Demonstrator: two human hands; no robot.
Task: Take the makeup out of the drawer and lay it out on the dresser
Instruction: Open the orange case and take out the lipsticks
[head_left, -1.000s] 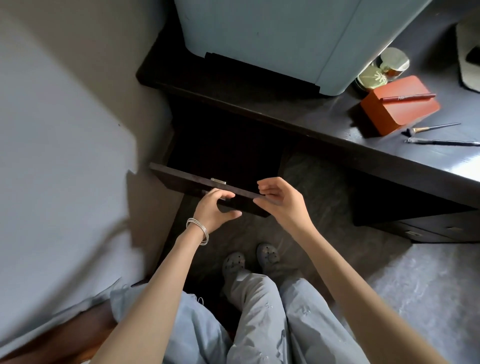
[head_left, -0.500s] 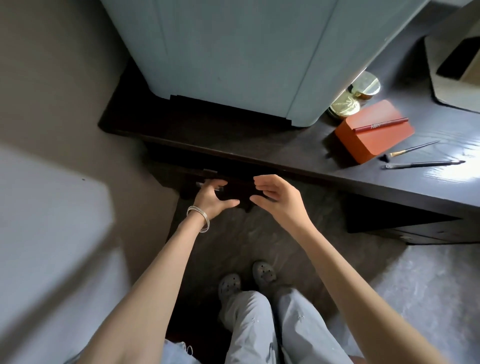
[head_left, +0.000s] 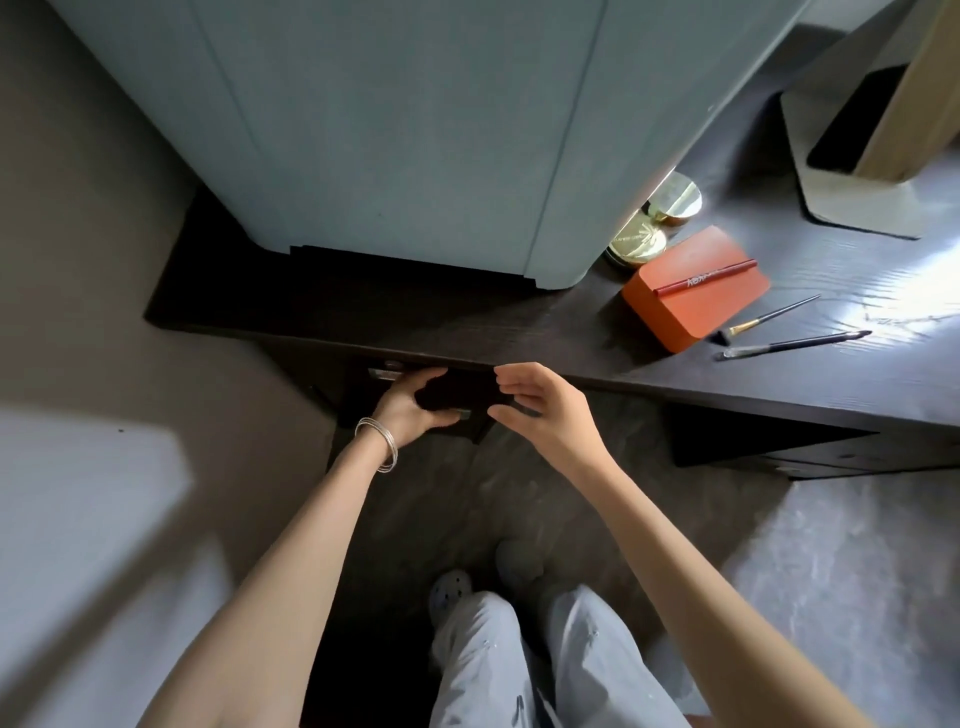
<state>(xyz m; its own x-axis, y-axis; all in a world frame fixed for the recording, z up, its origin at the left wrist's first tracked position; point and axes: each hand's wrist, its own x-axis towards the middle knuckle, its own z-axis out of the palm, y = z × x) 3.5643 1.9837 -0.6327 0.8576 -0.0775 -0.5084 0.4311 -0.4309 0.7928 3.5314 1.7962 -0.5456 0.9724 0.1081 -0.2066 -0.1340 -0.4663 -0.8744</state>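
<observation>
Hands at the dark wooden drawer front (head_left: 457, 400) under the dresser edge: the left hand (head_left: 410, 408), silver bangles (head_left: 378, 441) on its wrist, curls fingers and thumb around the drawer front, while the right hand (head_left: 540, 405) hovers just beside it, fingers relaxed and holding nothing. Farther back on the dark wood-grain dresser top (head_left: 857, 374) lie two slim makeup brushes (head_left: 789, 340), then an orange rectangular case (head_left: 693, 291) bearing a red pencil (head_left: 704, 278) with illegible pale script, and beyond it two round gold compacts (head_left: 636, 241), their lettering unreadable.
</observation>
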